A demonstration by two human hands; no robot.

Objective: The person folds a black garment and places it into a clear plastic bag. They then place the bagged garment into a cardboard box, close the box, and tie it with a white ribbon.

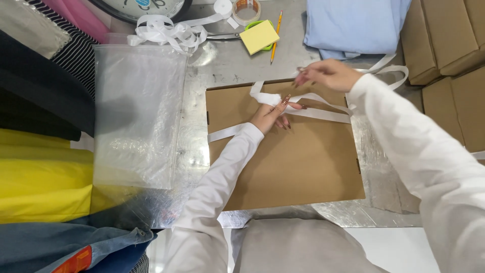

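A flat brown cardboard box (298,162) lies on the metal table in front of me. A white ribbon (323,115) runs across its top. My left hand (275,114) rests on the box near its upper edge, with a loop of the ribbon wrapped over its fingers. My right hand (328,75) hovers above the box's far edge and pinches another stretch of the same ribbon, which trails off to the right.
A clear plastic bag (136,116) lies left of the box. Folded garments in black, yellow and denim are stacked at far left (40,167). At the back lie loose white ribbon (166,31), tape rolls (246,10), yellow sticky notes (258,36), a pencil (276,35), blue cloth (353,25). Cardboard boxes (444,35) stand at right.
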